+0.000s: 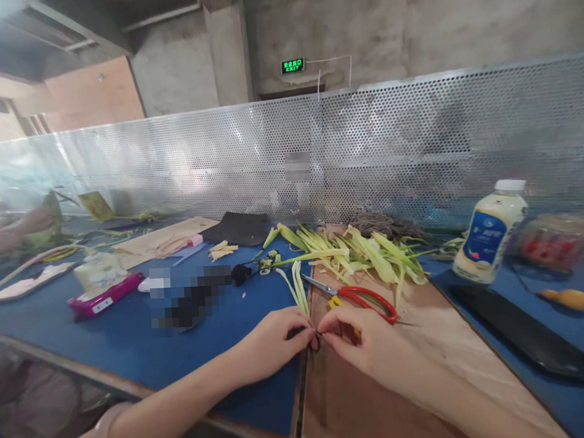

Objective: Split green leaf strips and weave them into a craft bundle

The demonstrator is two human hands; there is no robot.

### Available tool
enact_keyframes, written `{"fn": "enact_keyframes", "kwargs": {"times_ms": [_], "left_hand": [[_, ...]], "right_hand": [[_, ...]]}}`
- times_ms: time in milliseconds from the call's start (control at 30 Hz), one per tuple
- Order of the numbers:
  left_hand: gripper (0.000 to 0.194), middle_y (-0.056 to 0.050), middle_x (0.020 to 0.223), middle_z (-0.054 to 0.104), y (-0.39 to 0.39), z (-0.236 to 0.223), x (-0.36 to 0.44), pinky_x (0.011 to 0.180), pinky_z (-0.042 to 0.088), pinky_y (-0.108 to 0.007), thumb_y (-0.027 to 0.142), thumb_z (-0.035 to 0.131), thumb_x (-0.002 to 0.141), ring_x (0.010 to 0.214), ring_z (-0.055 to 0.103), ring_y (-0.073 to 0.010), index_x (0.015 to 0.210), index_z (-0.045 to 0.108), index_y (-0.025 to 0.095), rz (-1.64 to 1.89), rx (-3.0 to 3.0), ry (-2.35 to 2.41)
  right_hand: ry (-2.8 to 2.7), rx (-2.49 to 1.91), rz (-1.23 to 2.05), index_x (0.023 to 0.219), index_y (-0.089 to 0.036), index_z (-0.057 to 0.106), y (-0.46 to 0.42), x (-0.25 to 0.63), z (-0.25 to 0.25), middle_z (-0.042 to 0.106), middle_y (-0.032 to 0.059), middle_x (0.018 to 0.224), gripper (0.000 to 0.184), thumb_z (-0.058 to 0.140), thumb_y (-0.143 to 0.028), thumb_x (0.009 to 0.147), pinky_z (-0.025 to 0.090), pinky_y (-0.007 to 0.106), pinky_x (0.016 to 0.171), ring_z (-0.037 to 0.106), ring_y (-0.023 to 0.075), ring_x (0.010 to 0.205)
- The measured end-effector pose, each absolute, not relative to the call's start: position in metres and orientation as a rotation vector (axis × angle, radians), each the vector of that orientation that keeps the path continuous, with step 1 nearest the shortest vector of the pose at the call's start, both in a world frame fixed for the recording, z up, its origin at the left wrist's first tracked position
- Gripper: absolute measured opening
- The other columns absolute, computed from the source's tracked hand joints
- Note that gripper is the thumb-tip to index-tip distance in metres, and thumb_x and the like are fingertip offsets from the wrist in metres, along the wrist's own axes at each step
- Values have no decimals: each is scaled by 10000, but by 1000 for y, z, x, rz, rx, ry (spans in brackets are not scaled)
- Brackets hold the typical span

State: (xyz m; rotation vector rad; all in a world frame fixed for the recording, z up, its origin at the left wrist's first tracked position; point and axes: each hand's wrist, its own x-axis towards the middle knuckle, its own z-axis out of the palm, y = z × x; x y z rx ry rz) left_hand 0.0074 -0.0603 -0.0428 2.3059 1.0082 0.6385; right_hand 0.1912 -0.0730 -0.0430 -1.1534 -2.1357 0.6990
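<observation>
My left hand [284, 339] and my right hand [353, 338] meet at the table's front middle, fingertips pinched together. Between them is a small dark loop [315, 342], too small to name surely; both hands grip it. Pale green strips [299, 286] run up from behind my left fingers; whether they are held, I cannot tell. Just beyond my right hand lie scissors [373, 300] with red handles, blades toward the left. A yellow-handled tool [335, 302] is partly hidden beside them. Behind the scissors spreads a pile of green-yellow corn husks [366, 251].
On the right stand a white-capped bottle [489, 233], a jar [559, 243] and a long black object [529, 331]. A purple tissue pack [104, 297] lies left. A perforated metal screen [197, 165] closes the back. Another person's hand [33, 220] is at far left.
</observation>
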Motion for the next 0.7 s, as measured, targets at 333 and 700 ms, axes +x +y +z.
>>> {"fn": "enact_keyframes", "kwargs": {"times_ms": [333,700], "left_hand": [[232,-7,831,619,-58,-47,7,715,397,-188,205,419,833,773,550,-115,732,623,163,642,2324,1025],[236,-10,816,609,-59,-45,6,717,404,-191,193,406,835,765,547,-115,739,619,162,653,2312,1030]], "right_hand": [[-1989,-1163,854,722,-198,586,-64,183,-61,644,-17,672,81,585,-119,706,448,246,620,592,136,640],[-2212,-1054,497,767,-192,628,-74,184,-58,617,17,773,176,478,-101,786,435,252,648,565,141,719]]}}
